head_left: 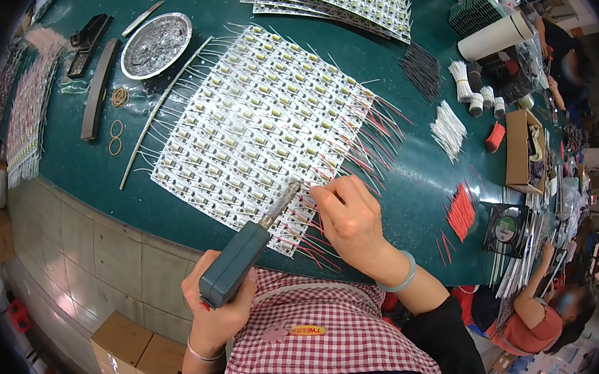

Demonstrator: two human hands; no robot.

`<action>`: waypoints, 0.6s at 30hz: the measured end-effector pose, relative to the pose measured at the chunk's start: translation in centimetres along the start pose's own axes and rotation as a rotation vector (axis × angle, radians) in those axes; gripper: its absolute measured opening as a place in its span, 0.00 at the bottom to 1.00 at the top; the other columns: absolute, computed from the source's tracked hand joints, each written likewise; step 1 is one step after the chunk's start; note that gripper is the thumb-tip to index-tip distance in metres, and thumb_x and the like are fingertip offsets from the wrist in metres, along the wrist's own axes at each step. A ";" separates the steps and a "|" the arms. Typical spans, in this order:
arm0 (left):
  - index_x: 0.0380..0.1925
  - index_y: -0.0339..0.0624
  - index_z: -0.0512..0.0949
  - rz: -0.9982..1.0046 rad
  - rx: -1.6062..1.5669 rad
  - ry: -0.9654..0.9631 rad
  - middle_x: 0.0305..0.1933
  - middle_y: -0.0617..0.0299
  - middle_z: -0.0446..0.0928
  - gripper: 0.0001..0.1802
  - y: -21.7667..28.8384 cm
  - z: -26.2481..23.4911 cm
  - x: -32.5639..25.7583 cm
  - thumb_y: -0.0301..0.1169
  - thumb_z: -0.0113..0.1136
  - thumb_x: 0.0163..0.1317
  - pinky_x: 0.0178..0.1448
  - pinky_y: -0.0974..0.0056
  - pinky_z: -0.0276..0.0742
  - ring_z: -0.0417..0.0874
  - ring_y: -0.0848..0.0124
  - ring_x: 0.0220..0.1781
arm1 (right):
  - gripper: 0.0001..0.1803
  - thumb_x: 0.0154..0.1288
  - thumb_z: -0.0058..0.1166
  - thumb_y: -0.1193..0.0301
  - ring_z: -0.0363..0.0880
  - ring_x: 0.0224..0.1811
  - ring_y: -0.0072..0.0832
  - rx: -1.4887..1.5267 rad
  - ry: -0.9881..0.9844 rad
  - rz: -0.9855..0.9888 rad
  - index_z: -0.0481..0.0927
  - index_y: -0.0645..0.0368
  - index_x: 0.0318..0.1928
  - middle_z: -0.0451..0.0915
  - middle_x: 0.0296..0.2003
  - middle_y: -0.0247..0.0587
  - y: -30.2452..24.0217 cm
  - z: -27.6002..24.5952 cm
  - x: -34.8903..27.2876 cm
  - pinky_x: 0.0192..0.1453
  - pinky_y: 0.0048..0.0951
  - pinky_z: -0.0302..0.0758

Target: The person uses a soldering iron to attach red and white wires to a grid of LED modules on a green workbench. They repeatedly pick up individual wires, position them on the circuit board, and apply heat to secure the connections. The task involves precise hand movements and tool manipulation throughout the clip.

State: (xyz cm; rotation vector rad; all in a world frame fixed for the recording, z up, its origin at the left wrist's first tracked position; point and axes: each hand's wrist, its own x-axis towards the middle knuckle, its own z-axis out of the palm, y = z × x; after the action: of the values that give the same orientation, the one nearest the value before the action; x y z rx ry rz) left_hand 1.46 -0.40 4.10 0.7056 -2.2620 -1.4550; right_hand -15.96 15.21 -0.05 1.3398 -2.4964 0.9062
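My left hand (214,305) is wrapped round the dark green handle of a soldering gun (231,264). The gun's metal tip reaches up and right onto a white circuit board panel (237,128) covered in rows of small yellow-green components. My right hand (351,219) is closed in a pinch at the panel's near right edge, close beside that tip. Whatever its fingertips hold is too small and covered to make out. Red wires (373,134) stick out along the panel's right edge, on both sides of my right hand. White wires fringe the opposite edge.
Stacked panels (340,5) lie at the back. A foil-lined bowl (157,46) stands far left beside rubber bands (119,97). On the right are loose red wires (460,212), white wires (448,131), black wires (420,71) and a black fan (506,228). Another person (538,308) works at the lower right.
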 end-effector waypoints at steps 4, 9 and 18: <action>0.32 0.30 0.81 0.039 0.053 -0.014 0.31 0.56 0.79 0.09 -0.2 -0.4 -0.1 0.18 0.69 0.49 0.32 0.67 0.73 0.78 0.69 0.28 | 0.11 0.52 0.63 0.81 0.74 0.33 0.35 0.002 0.004 -0.006 0.81 0.62 0.39 0.73 0.31 0.38 0.0 0.0 0.1 0.35 0.34 0.73; 0.35 0.29 0.82 0.001 0.051 -0.019 0.36 0.52 0.82 0.11 -0.1 -0.6 -0.4 0.18 0.69 0.49 0.37 0.66 0.77 0.83 0.66 0.33 | 0.11 0.52 0.63 0.81 0.74 0.33 0.35 -0.003 0.014 -0.001 0.81 0.61 0.39 0.73 0.30 0.38 0.0 0.1 0.0 0.35 0.34 0.73; 0.36 0.29 0.83 -0.050 -0.020 0.001 0.38 0.51 0.83 0.12 0.1 -1.0 -0.7 0.17 0.68 0.50 0.39 0.64 0.79 0.84 0.65 0.35 | 0.12 0.51 0.62 0.81 0.74 0.33 0.34 -0.023 0.028 -0.023 0.82 0.61 0.39 0.72 0.29 0.37 -1.1 -0.8 0.0 0.35 0.34 0.72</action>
State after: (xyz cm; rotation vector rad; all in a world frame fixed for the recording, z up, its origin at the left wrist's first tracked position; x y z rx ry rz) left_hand 2.57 -0.67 4.61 0.7618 -2.2404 -1.4978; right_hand -15.23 15.22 1.12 1.3366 -2.4582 0.8822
